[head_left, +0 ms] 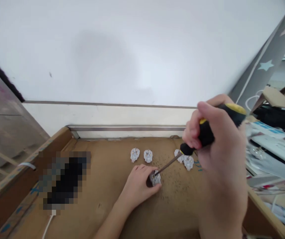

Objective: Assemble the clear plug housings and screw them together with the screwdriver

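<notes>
My left hand [140, 186] pinches a small white plug [155, 179] against the cardboard, thumb on one side and fingers on the other. In my right hand [214, 139] is a black and yellow screwdriver [232, 111], fingers wrapped round its handle. The screwdriver's shaft slants down to the left, and its tip meets the top of the held plug. Behind my left hand stand two similar white plugs, a left one [135, 155] and a right one [147, 156], with metal pins showing. Another pair, a plug [188, 162] and a partly hidden plug [178, 156], lies by the screwdriver.
Dark specks, perhaps screws, are scattered over the cardboard surface [102, 199]. Raised cardboard edges run along the left [28, 166] and right. A pixelated dark object [65, 182] with a white cable [48, 225] lies at left. A white board [132, 66] stands behind; clutter fills the right.
</notes>
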A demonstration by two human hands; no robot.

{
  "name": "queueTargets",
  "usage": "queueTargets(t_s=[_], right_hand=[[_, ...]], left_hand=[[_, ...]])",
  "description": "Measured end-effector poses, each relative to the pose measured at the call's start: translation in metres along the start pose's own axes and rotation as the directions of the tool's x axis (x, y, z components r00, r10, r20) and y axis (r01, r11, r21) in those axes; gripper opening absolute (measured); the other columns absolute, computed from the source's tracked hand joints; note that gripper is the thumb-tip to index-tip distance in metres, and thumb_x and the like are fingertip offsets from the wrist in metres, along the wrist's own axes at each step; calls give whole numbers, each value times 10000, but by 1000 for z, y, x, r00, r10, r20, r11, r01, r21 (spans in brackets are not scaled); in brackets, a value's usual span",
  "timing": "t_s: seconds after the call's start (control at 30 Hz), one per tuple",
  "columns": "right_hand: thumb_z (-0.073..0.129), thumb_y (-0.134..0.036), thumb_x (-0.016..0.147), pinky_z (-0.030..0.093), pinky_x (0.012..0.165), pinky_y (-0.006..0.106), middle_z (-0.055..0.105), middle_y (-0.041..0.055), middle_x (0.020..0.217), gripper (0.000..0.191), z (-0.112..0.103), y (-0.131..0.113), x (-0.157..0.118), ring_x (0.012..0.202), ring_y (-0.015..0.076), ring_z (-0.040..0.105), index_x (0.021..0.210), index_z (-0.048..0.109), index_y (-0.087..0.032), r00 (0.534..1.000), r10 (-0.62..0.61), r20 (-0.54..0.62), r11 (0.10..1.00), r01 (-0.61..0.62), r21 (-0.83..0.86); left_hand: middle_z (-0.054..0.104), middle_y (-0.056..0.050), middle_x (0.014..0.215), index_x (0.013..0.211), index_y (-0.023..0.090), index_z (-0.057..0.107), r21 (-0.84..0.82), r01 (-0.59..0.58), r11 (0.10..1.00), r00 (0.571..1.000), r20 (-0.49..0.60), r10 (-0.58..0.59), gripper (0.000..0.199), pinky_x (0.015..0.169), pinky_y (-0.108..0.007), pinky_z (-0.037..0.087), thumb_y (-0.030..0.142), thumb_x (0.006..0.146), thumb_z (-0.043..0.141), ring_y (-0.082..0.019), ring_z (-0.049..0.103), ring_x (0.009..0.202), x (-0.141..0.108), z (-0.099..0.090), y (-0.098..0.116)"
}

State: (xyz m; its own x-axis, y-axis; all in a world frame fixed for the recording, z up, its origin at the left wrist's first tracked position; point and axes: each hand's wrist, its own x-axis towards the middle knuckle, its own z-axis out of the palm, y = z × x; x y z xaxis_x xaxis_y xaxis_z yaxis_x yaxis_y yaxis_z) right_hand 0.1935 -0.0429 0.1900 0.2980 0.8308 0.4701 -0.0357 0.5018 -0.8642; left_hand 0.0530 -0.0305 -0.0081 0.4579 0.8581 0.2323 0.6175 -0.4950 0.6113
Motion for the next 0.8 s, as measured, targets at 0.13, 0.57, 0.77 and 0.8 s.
queueTargets(t_s=[0.13, 0.57, 0.77, 0.8], right_hand=[[516, -379, 809, 275, 382, 228, 357, -62, 512, 288, 13, -3, -16, 386, 69, 335, 686, 308, -222, 995, -96, 34, 990, 99, -102], [457, -409, 836, 313, 564, 264, 497, 1, 686, 227, -14, -46, -10, 596, 125, 438, 915, 449, -196, 905, -162, 392, 381, 424, -822], [500, -334, 816, 348, 531, 237, 608, -7, 853, 272, -26, -97, -9, 519, 71, 445, 1072, 473, -246, 715, 284, 639, 407, 513, -755], [524, -331, 794, 343, 502, 229, 616, -24, 873, 298, -23, -106, -12, 485, 59, 435, 1083, 476, -274, 681, 371, 631, 410, 490, -769]], left_hand=[[656, -42, 1018, 1084, 230, 589, 71, -22, 997, 998, -63, 27, 388, 883, -372, 410, 352, 723, 659, -238, 580, 969, -3, 5, 1], [668, -56, 1009, 990, 200, 593, 172, 67, 983, 996, -67, -56, 274, 885, -413, 403, 311, 740, 620, -262, 579, 979, -14, 0, 27], [663, -33, 984, 971, 206, 600, 110, 99, 989, 993, -67, -92, 268, 886, -399, 400, 272, 714, 638, -241, 572, 958, -53, 1, 39], [661, -30, 997, 992, 206, 598, 98, 120, 988, 991, -74, -113, 285, 891, -398, 398, 264, 715, 635, -239, 565, 971, -59, 3, 41]])
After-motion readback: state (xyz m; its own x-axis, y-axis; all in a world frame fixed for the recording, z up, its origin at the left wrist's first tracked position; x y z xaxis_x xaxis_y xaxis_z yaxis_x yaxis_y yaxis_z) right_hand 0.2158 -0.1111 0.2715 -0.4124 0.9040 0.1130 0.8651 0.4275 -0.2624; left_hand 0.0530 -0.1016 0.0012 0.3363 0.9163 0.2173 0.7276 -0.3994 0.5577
